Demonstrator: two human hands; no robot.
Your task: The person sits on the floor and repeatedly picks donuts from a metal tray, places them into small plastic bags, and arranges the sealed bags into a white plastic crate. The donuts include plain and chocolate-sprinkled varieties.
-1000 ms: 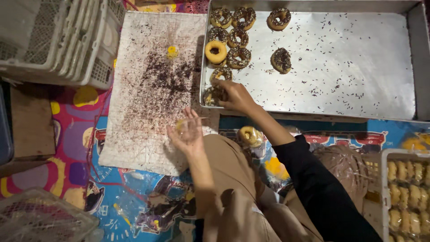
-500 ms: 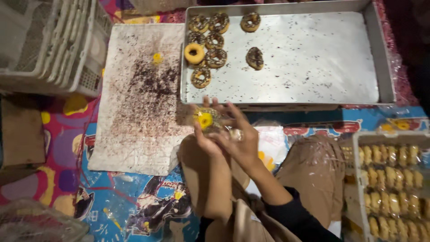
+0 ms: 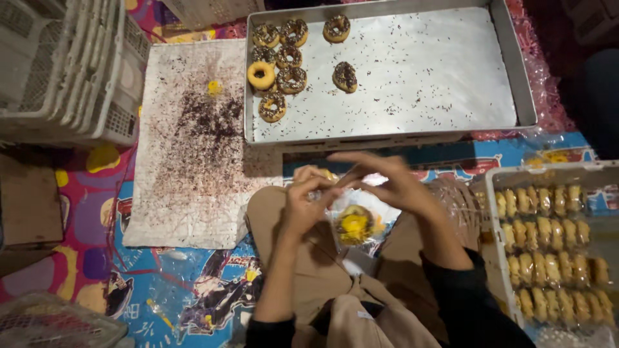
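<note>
— Head view, centre of the frame: what are the hands doing?

— The left hand and right hand are both pinched on a thin clear plastic bag with a sprinkle-topped, yellow-centred doughnut inside, over the lap.

— Any risk?

— The film looks slippery; a loose pinch could drop the doughnut onto the patterned floor mat.

— Upper frame?

— A large metal tray holds more chocolate-sprinkled doughnuts, beside a white sprinkle-strewn cloth.
</note>
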